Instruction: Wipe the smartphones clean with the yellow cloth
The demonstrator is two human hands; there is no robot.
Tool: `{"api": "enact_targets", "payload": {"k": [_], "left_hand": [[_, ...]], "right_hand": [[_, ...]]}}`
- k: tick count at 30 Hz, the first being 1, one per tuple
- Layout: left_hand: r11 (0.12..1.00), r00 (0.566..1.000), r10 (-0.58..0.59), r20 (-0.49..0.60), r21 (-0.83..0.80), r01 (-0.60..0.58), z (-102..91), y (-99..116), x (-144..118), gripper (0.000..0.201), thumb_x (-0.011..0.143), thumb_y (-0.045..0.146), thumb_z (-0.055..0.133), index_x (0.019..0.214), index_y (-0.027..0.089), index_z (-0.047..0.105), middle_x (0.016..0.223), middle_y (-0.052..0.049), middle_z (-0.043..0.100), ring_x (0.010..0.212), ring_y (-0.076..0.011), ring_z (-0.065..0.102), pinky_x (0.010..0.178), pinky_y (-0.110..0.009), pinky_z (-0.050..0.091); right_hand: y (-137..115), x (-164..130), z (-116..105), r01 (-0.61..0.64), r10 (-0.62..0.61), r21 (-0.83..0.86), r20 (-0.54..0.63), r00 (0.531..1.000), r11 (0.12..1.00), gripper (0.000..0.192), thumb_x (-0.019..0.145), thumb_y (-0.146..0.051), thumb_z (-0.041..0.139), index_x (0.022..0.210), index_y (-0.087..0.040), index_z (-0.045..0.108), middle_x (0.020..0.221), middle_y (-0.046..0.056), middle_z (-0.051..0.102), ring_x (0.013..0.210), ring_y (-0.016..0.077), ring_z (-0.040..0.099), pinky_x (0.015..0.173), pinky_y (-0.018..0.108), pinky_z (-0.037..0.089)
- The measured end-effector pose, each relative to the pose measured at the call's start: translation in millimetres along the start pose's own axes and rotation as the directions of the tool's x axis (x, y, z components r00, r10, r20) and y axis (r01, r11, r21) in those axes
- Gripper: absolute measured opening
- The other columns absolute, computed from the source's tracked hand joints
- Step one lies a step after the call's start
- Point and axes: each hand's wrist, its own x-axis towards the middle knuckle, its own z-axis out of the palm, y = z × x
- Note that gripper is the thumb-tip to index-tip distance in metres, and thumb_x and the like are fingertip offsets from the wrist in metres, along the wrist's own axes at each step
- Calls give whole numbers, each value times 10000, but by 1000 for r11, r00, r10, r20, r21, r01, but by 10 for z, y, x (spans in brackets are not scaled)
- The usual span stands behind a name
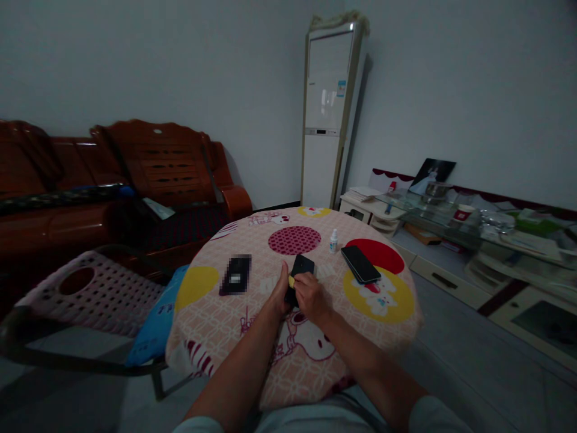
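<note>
A dark phone (298, 273) is held near the middle of the round worktop (211, 337), which is covered by a pink cloth printed with cartoon cats and coloured circles. The left hand (280, 297) is closed around the phone's near left edge, thumb raised along its side. The right hand (310, 293) is curled over a small yellow cloth (291, 281), which is pressed against the phone's face.

A second phone (360, 264) lies face up to the right, on a red and yellow patch, well apart from the hands. A small spray bottle (333, 240) stands upright between the two phones, farther back; its label is too small to be read. A blurred dark object (235, 274) lies to the left of the hands.

A tall white air conditioner (328, 117) stands against the far wall; a blue sticker is seen on its front, but its writing cannot be read. A wooden sofa (148, 174) is placed at the left, and a plastic stool (94, 288) is just beside the worktop.
</note>
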Motion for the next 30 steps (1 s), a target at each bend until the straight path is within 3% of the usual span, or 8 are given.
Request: {"api": "enact_targets", "payload": {"k": [6,15,23,30], "left_hand": [[989,988,147,-48,-15,-148,36,19,-37,809,846,737,265,990,55,674,750,-150,702,715,-237,692,606,-296,548],[979,986,170,-3,-114,-169,1,57,-24,827,868,709,247,1042,23,675,763,-174,702,729,-247,688,645,-310,551],[952,979,172,-110,-237,-194,-20,151,-21,732,921,605,257,1072,11,657,800,-180,708,722,-260,687,650,-353,556],[917,971,227,-78,-318,-240,-145,210,19,680,929,574,258,1143,46,627,936,-184,706,794,-272,691,700,-393,559]], "right_hand": [[-146,27,-58,57,-60,44,79,995,997,234,863,-61,412,757,-179,585,910,84,576,885,205,489,806,350,456],[-189,29,-50,152,-157,45,128,979,987,235,836,-51,407,722,-178,568,854,81,556,840,206,468,789,354,461],[-114,-15,-16,149,-146,-16,121,982,989,197,798,-53,451,745,-176,595,875,81,572,858,207,479,793,362,454],[-20,-44,-69,95,-95,15,-9,995,995,232,806,-34,426,775,-172,611,876,87,577,872,215,490,823,387,460]]}}
